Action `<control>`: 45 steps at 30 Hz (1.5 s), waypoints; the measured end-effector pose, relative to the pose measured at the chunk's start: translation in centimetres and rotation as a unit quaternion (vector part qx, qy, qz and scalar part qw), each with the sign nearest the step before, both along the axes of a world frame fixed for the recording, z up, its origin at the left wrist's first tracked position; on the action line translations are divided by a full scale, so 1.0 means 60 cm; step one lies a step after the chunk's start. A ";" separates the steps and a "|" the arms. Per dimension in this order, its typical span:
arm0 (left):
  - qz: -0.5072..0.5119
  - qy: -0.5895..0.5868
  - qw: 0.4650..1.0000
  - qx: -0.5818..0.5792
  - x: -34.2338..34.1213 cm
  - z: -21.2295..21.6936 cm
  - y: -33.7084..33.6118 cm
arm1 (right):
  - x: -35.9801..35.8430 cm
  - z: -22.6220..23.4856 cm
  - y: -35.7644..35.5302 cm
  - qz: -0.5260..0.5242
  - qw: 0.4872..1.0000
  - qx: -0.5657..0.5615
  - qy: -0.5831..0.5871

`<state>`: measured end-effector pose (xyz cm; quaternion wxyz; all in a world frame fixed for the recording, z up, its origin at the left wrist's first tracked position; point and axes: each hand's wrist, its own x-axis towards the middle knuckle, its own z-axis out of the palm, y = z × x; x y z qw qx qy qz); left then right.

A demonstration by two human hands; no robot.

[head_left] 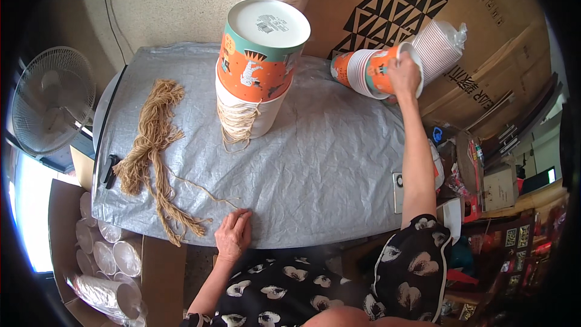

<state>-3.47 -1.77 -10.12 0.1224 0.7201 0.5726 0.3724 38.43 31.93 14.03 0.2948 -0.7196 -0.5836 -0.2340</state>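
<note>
**Head View: Right Hand [404, 75] on Lying Bucket Stack [378, 71]**

My right fingers grip the rim end of the nested orange buckets, which lie sideways on the table's [327, 188] far right. My left hand [233, 234] rests at the near edge, fingers bent, beside a loose twine strand [206, 190]; I cannot tell whether they pinch it.

Containers: an upside-down orange bucket [257, 75] caps an upright white stack [270, 115]; twine loops [238, 122] hang on its side. The carton [163, 278] holds plastic-wrapped white cups [106, 257].

Surroundings: the upright stack stands between the twine bundle [154, 127] and the lying stack. A wrapped stack [437, 51] leans behind my right hand.
</note>
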 end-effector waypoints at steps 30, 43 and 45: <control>-0.062 -0.342 0.929 -0.127 0.063 0.119 0.062 | -0.228 -0.241 -0.518 0.362 0.867 -0.042 0.339; -0.054 -0.406 0.860 -0.306 0.027 0.114 0.056 | -0.266 -0.259 -0.522 0.444 0.765 -0.119 0.452; -0.057 -0.400 0.857 -0.320 0.022 0.119 0.054 | -0.264 -0.255 -0.524 0.395 0.747 -0.185 0.502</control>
